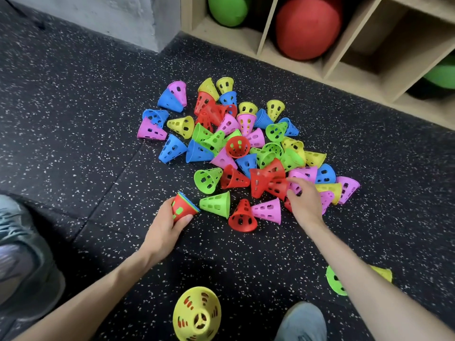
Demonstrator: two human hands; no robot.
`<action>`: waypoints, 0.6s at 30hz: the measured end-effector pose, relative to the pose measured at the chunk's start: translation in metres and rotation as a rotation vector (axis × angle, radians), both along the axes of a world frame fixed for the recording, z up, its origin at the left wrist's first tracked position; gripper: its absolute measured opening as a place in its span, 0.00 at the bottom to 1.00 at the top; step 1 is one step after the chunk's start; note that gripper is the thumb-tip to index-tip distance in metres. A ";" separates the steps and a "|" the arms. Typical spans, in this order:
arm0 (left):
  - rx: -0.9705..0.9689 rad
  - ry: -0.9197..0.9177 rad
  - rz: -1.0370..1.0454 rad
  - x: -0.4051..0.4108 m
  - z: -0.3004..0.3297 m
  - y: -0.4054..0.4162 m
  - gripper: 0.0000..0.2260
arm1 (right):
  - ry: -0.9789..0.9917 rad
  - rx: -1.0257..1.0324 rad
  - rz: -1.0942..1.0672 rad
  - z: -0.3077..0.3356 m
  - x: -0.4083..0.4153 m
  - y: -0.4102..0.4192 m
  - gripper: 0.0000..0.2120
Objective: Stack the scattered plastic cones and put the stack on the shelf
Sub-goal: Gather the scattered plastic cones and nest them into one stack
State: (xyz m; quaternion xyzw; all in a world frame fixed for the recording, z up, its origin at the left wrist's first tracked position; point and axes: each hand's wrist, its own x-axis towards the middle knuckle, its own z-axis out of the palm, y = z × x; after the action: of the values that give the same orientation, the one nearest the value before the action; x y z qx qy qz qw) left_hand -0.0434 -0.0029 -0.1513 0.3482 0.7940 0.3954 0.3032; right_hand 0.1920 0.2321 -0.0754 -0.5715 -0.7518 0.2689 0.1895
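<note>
Head view
Left hand: fingers curled round a short stack of nested cones, red outermost, held low over the floor just left of the pile.
Right hand: fingers bent onto a red cone at the pile's near right side; whether they grip it cannot be told.
Pile: loose cones in red, blue, green, yellow and pink, scattered on the speckled floor in front of the shelf.
Shelf: wooden compartments holding a red ball and green balls.
Near cones: a yellow stack by the knee; a green cone beside the right forearm.
</note>
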 end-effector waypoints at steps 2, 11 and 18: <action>-0.005 -0.019 0.007 -0.002 -0.003 0.000 0.26 | -0.002 -0.025 0.057 0.009 -0.003 0.015 0.17; -0.012 -0.117 0.041 -0.007 -0.009 0.005 0.25 | -0.089 -0.093 0.117 0.012 -0.031 0.062 0.21; -0.010 -0.144 0.043 -0.008 -0.005 0.007 0.26 | -0.096 0.040 -0.075 -0.013 -0.028 0.066 0.17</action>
State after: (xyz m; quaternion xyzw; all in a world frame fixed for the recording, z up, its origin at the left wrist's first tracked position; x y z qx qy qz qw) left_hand -0.0514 0.0039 -0.1567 0.3000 0.7796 0.4219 0.3526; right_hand 0.1639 0.2981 -0.0884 -0.6074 -0.7434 0.2188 0.1748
